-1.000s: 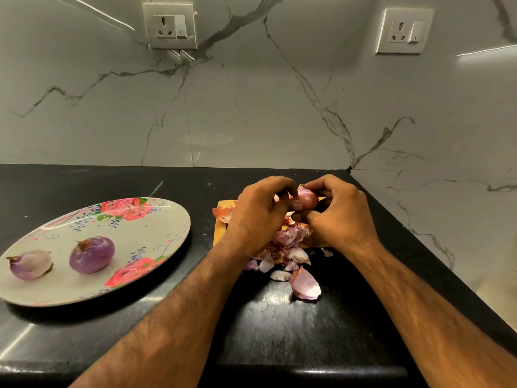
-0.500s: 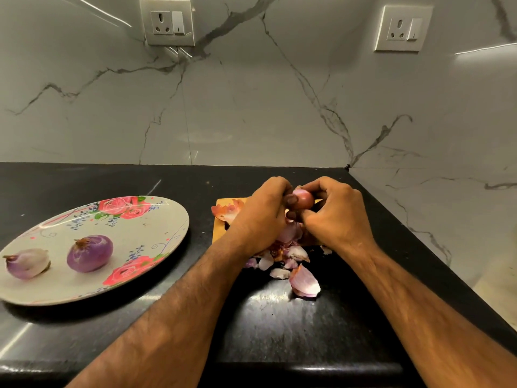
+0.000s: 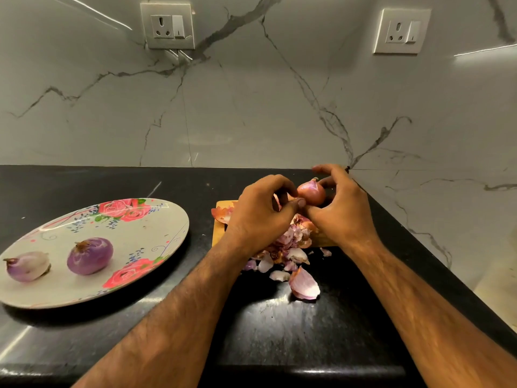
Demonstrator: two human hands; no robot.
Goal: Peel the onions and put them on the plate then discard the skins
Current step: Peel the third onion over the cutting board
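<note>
Head view, largest feature to smallest. A veined marble wall [image 3: 251,107] rises behind a black speckled worktop [image 3: 279,331] and turns a corner at the right. On the worktop's left part lies a flower-patterned oval plate [image 3: 134,236]. Two bare forearms reach in from the lower edge toward the right rear of the worktop.

The left hand [image 3: 260,217] and right hand [image 3: 344,214] meet above an orange cutting board [image 3: 217,233], of which only the left edge shows. The right hand's grip is part closed: thumb beneath and fingers curled round the far side of the held onion [image 3: 311,193], with the forefinger lifted clear. The left hand's grip is tightly closed, thumb tip and curled fingers pinching at that onion's left side, where a flap of skin shows.

Below the hands a heap of loose skins [image 3: 291,247] spills from the board onto the worktop, and one large curved skin piece [image 3: 305,285] lies nearest the viewer.

On the plate, well apart from the hands, rest a purple peeled onion [image 3: 90,256] and, to its left, a paler peeled onion [image 3: 27,266], not touching each other.

Two wall sockets [image 3: 167,26] [image 3: 401,31] sit high on the wall.
</note>
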